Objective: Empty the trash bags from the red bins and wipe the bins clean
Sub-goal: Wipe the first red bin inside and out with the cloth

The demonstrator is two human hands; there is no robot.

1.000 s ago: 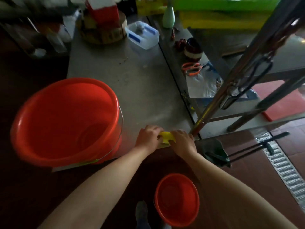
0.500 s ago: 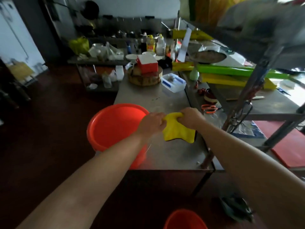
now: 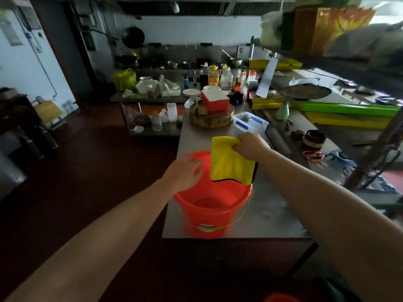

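While left hand [image 3: 183,173] is resting slack on red bucket [image 3: 209,223] rim at ten o'clock, right hand [image 3: 250,147] is clutching yellow cloth [image 3: 229,166].

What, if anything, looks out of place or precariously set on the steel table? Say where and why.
The red bin stands at the steel table's near left corner, base almost at the front edge, so it could tip. The left hand rests on its rim; right hand holds the yellow cloth.

The bin [image 3: 214,205] stands on the desk [image 3: 268,210] at its near left corner. The cloth [image 3: 229,162] hangs over its far rim; farther off sit a chopping block [image 3: 209,122] and, to its right, a tub [image 3: 250,124].
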